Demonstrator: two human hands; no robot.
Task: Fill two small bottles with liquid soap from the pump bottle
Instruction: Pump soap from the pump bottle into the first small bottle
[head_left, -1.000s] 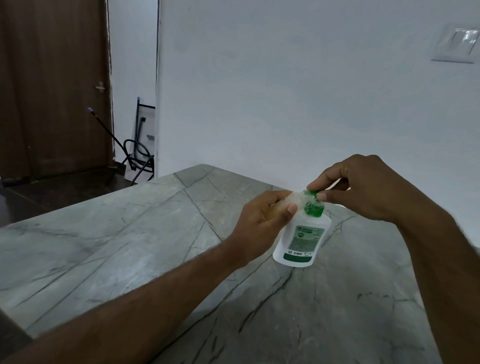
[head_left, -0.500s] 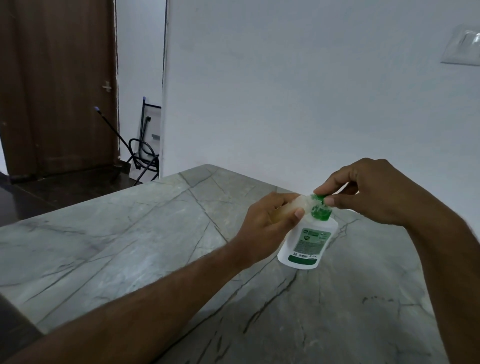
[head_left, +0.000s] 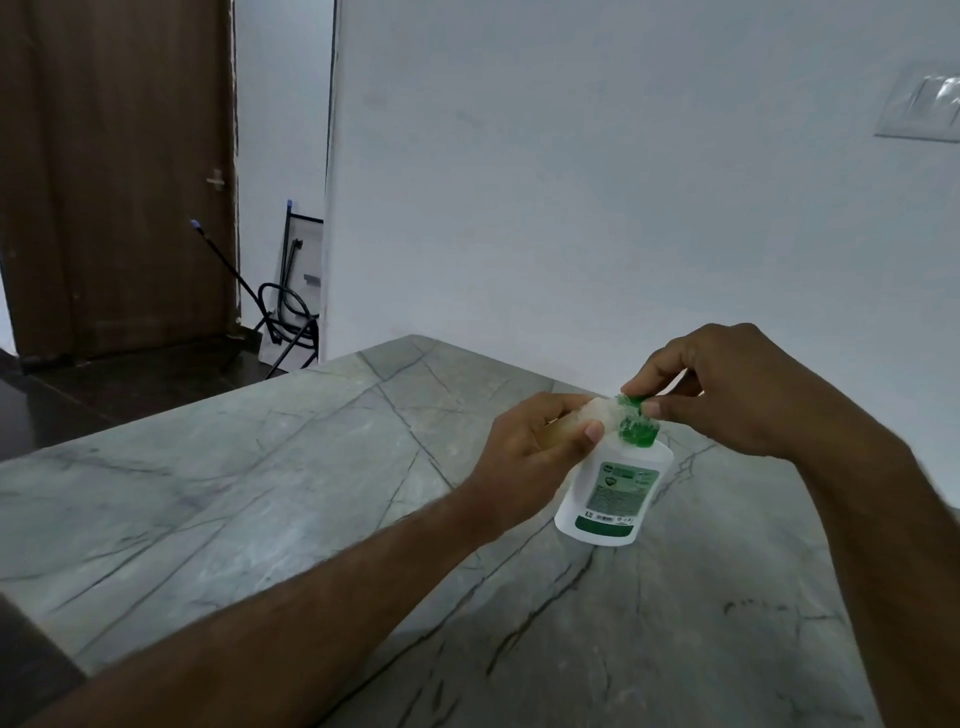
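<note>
Green pump head (head_left: 638, 423) pinched under right hand (head_left: 727, 387), beside left hand (head_left: 540, 441).

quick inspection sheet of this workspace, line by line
surface: grey veined stone table, bare apart from the bottle.
job's things: white pump bottle with green label stands tilted on the table; green pump head on top; a small clear bottle is held at the pump.
clutter: nothing seen.
hands: left hand grips the small clear bottle; right hand pinches the pump head.
cables: black cable loop on the floor by the doorway.
surroundings: white wall, brown door, wall switch plate, black metal stand behind the wall corner.
</note>
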